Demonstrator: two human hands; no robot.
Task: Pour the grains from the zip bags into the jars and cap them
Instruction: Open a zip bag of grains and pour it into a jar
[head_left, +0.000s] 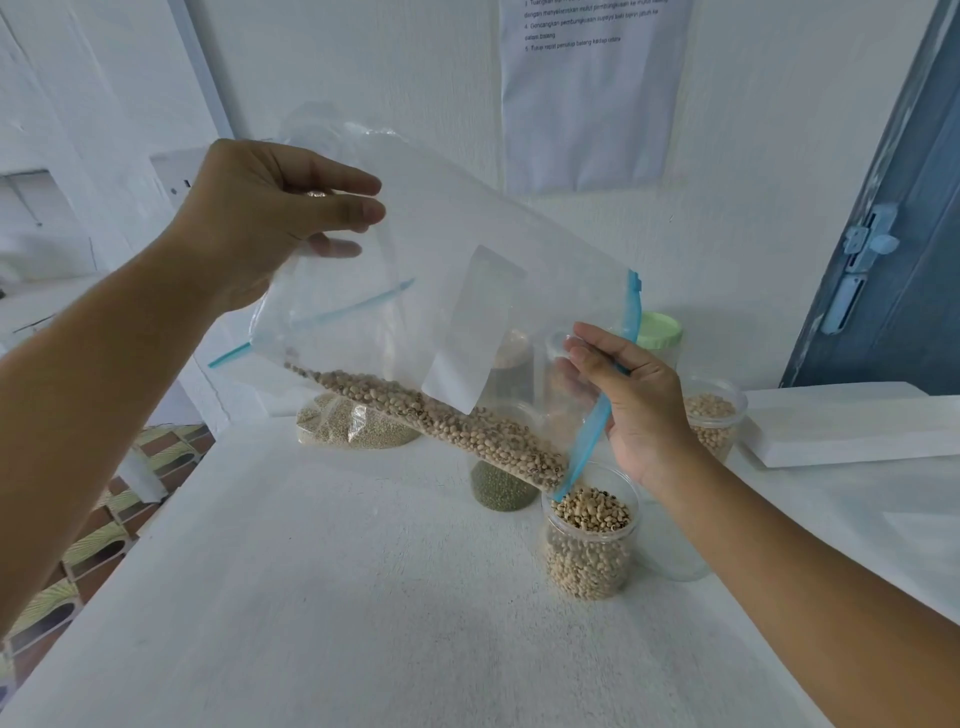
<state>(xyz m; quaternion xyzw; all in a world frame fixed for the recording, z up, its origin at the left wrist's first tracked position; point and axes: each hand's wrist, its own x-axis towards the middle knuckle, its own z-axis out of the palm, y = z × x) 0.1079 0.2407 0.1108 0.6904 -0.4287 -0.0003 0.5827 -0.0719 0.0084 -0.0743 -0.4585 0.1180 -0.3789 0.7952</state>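
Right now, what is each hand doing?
Left hand: pinches the zip bag by its raised bottom.
Right hand: grips the bag's mouth over the jar.

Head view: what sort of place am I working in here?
Probably a makeshift recording or test station in a plain room, not a fitted kitchen. A printed instruction sheet is taped to the bare white wall, the jars stand on a rough white table, and a blue door is at right.

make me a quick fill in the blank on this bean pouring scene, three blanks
The left hand lifts the zip bag by its ____ end.
The bag's open corner tips beans into a jar that has no ____.
Behind the right hand, a jar wears a ____ lid.

Missing words: bottom; lid; green
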